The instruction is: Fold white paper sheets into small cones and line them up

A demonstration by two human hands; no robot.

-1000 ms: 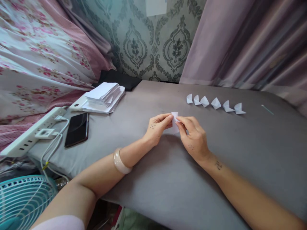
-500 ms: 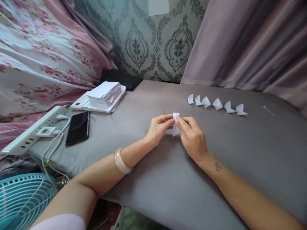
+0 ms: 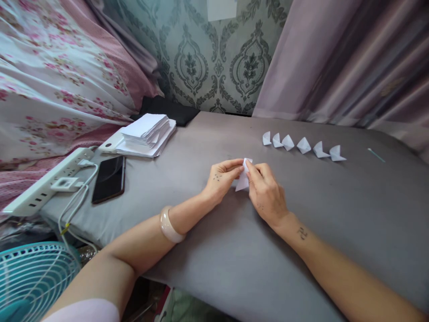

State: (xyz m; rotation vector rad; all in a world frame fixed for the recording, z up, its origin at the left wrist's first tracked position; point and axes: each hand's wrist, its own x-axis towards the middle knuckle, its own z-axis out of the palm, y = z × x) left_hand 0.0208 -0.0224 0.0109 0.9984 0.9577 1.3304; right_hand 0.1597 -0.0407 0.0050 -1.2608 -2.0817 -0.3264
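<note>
A small folded piece of white paper [image 3: 242, 180] is held up between both hands over the grey-covered table [image 3: 214, 250]. My left hand [image 3: 220, 180] pinches its left edge between thumb and fingers. From the other side, my right hand [image 3: 267, 192] grips it, thumb near the top. The paper tilts, its lower end pointing down and left. Part of it is hidden behind the fingers. Beyond my right hand, several folded white paper pieces [image 3: 304, 146] stand in a row.
At the back left lies a stack of white paper [image 3: 145, 134] by a black cloth [image 3: 169, 110]. A phone [image 3: 109, 180] and a power strip [image 3: 53, 181] with cables are on the left. A turquoise fan [image 3: 36, 281] stands lower left. A thin stick [image 3: 376, 155] lies far right.
The folded paper has turned, its lower end swinging left. My right hand has shifted slightly left with it, while my left hand has stayed nearly in place.
</note>
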